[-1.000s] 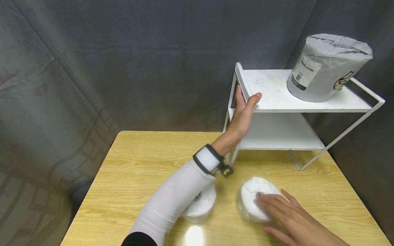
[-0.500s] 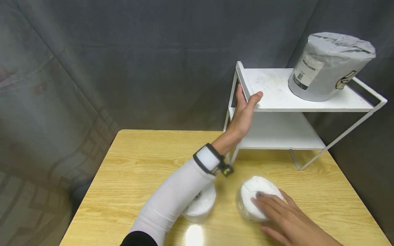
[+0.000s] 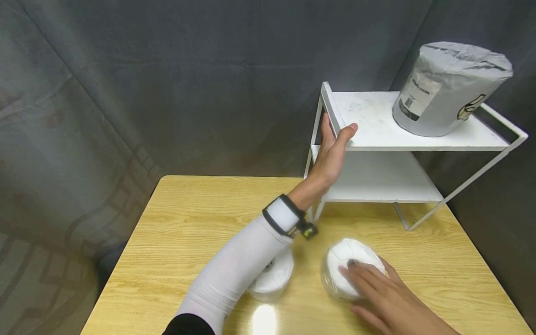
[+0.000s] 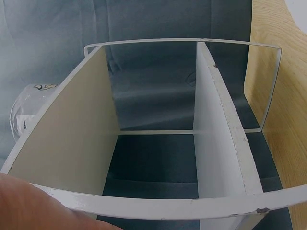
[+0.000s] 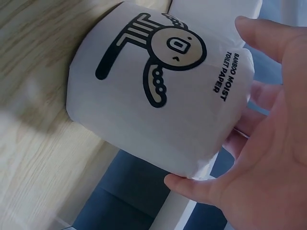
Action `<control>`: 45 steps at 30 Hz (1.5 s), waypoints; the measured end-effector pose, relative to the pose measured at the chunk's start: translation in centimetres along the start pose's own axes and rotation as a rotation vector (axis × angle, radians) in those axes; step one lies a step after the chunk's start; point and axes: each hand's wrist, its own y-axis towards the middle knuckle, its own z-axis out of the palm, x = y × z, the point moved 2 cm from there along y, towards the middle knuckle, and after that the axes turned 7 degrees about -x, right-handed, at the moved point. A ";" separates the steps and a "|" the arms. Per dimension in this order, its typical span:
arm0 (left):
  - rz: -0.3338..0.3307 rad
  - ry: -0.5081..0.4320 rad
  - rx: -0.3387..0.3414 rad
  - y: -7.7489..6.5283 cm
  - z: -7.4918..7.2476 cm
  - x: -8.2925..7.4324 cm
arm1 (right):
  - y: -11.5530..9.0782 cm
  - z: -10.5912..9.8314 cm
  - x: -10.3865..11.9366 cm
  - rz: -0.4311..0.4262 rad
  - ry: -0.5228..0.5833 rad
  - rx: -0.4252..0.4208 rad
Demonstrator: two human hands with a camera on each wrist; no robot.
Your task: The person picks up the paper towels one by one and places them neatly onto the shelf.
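My left hand (image 3: 331, 160) holds the left side rail of a white two-tier shelf (image 3: 377, 139), thumb over the top edge and fingers behind the frame. In the left wrist view part of that hand (image 4: 43, 208) lies against the rail. My right hand (image 3: 387, 298) lies over a plastic-wrapped toilet paper roll (image 3: 349, 256) standing on the table. In the right wrist view, the wrapper of this roll (image 5: 158, 105) reads "Bamboo Moist Toilet Paper"; the right hand's fingers (image 5: 194, 189) spread loosely around its top end, thumb held off to one side.
Another white roll (image 3: 274, 279) stands on the wooden table (image 3: 201, 204), partly hidden under my left forearm. A large wrapped roll (image 3: 448, 93) with a label sits on the shelf's upper board, towards the right. Grey cloth (image 3: 234, 83) hangs behind the table.
My right hand has shifted slightly left, its fingers further over the roll. The left hand keeps its hold on the shelf rail. The rolls stay where they were.
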 end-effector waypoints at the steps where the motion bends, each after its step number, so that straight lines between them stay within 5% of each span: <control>1: 0.001 -0.002 0.000 0.0 0.0 0.0 | 0.0 0.1 0.0 0.001 -0.001 0.000; 34: 0.003 -0.024 0.017 0.0 0.0 -0.1 | -0.2 2.3 0.8 0.137 -0.028 -0.033; 45: -0.001 -0.020 0.010 0.0 0.0 0.0 | 0.0 2.5 0.8 0.114 -0.021 -0.086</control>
